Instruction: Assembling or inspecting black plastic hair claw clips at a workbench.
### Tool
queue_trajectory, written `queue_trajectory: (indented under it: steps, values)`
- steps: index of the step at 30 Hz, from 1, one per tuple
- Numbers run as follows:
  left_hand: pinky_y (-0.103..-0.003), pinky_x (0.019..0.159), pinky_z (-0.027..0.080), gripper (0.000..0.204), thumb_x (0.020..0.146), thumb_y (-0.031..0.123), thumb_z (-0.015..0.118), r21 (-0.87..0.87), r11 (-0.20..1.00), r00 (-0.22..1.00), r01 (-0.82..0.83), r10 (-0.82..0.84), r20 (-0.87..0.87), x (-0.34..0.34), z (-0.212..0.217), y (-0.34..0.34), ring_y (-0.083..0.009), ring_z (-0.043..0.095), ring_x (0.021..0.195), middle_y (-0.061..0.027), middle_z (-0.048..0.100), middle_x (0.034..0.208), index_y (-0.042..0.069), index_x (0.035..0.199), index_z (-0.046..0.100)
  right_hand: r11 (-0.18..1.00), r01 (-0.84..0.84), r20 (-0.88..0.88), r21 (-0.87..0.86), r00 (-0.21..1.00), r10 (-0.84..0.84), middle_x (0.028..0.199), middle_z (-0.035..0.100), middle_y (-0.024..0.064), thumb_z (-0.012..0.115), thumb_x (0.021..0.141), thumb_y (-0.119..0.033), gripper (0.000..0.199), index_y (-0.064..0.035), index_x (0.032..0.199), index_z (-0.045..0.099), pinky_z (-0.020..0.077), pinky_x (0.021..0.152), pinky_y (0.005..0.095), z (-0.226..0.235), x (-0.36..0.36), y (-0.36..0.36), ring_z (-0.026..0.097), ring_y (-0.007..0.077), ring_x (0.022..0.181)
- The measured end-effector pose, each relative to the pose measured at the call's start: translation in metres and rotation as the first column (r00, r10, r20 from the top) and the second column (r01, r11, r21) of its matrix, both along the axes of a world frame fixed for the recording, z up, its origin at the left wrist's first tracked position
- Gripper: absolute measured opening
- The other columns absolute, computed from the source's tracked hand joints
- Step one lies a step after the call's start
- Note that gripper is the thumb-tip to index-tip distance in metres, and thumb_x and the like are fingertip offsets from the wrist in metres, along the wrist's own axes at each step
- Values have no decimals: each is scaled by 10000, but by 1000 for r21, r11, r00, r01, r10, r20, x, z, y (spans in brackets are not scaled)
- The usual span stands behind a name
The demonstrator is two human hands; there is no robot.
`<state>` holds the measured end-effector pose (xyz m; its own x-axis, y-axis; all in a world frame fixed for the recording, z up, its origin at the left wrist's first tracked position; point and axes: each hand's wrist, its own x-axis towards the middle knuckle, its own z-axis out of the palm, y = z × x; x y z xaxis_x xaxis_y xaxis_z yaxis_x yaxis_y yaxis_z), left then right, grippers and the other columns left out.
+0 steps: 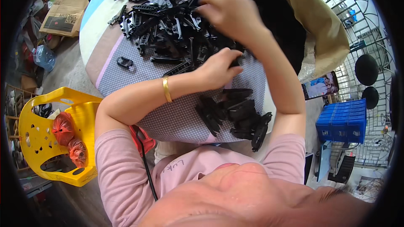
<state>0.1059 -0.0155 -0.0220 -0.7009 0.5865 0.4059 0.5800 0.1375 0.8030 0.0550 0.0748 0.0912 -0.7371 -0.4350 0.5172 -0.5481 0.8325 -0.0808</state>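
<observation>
A heap of black plastic parts (168, 29), many long and narrow with ladder-like slots, covers the far side of the round table (113, 80). My left hand (219, 69), with a gold bangle on its wrist, is just in front of the heap. Its thumb and fingers curl around a small black plastic part (237, 61), mostly hidden by the fingers. Above the heap's right side, my right hand (229, 12) is bent inward and blurred; whether it grips anything is unclear. Nearer my body lies a group of black parts (240, 111), apart from both hands.
A large brown paper sack (324, 29) with a black interior stands at the table's right. One loose black part (125, 62) lies on the left of the tabletop. A yellow chair (80, 101) with red bags is at left; a phone (322, 86) and blue crate (341, 121) are at right.
</observation>
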Motion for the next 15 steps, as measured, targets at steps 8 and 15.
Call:
queue_trajectory:
  steps: [8,15]
  values:
    - [-282,834,496,498,852,118,655,174,980,733,96,-188,654,-3,26,-4,-135,584,931,-74,595,1010,9,1291,448,905,407,265,129,865,-426,935,661,155,689,745,-284,348,-8,956,676,498,767,386,-59,22,148,631,322,834]
    - [-289,834,493,496,776,158,746,34,999,845,37,-49,533,-4,28,-6,-148,600,894,-79,617,954,-22,1159,489,848,271,96,-456,962,-256,875,671,113,636,813,-142,252,26,1001,649,500,698,284,-64,43,143,636,187,738]
